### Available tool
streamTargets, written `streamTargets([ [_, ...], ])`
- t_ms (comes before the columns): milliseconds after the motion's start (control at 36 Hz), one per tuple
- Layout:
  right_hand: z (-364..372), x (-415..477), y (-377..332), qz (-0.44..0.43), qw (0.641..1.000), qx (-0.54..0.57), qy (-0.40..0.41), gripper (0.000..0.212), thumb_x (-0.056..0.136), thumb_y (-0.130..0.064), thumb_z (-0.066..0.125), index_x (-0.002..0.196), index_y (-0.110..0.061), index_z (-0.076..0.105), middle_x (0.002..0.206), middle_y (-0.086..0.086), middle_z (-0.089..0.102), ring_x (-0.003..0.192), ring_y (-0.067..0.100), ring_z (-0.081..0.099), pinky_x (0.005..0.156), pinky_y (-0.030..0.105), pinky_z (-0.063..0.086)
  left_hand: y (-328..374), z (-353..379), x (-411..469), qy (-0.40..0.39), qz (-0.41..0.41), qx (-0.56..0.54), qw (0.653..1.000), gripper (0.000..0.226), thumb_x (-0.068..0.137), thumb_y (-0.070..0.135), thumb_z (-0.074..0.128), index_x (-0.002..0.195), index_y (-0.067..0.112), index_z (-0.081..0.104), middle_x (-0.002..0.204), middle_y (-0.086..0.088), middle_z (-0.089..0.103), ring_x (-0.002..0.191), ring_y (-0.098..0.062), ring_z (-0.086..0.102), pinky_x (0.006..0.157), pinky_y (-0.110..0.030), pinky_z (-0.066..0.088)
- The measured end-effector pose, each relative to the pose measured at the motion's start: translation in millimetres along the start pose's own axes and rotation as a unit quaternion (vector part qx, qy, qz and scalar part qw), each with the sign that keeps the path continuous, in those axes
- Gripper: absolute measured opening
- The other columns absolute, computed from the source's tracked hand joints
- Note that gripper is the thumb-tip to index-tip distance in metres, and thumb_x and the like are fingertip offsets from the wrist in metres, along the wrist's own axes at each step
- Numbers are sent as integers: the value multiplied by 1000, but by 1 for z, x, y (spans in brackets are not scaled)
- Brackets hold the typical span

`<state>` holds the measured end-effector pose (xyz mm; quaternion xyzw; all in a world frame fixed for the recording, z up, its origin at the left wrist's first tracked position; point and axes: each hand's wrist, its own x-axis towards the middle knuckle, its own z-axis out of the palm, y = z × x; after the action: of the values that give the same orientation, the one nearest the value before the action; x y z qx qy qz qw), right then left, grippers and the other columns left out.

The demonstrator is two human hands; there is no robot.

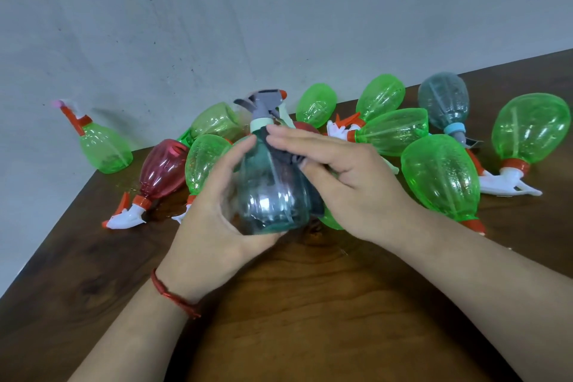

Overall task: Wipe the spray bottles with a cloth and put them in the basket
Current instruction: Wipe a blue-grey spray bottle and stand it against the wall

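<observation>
Wiping a teal spray bottle (269, 192).
Left hand (214, 214) grips its light, slippery body; right hand (338, 170) presses a dark cloth (286, 155) near the neck.

We saw the left hand (214, 214) cupping an upright teal spray bottle (269, 195) by its base above the wooden table (310, 304); the right hand (347, 183) pressed a dark cloth (285, 152) against its shoulder; a red thread (173, 296) circled the left wrist; behind lay green bottles (440, 177), a red bottle (164, 167) and a grey-blue bottle (443, 99), tipped over; one green bottle (104, 146) leaned against the wall (217, 9).
</observation>
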<state>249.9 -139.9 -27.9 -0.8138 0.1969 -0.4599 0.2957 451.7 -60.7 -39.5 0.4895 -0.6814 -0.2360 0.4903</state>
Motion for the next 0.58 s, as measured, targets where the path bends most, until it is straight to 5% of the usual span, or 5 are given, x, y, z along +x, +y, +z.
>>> streamTargets([
  [278,-1,3,-4,35,998,59,8,46,105,9,48,142,-13,65,152,-10,58,147,1,45,125,35,36,1,1,-1,11,22,-8,1000,112,70,-3,93,162,14,32,159,3,49,147,-23,52,115,-40,50],
  [583,-5,-5,0,-146,985,-36,-79,48,91,27,52,124,0,74,135,10,70,142,24,55,119,47,44,-3,0,-1,22,-17,-44,999,110,67,-3,93,160,21,40,153,3,58,144,-21,56,111,-38,53],
])
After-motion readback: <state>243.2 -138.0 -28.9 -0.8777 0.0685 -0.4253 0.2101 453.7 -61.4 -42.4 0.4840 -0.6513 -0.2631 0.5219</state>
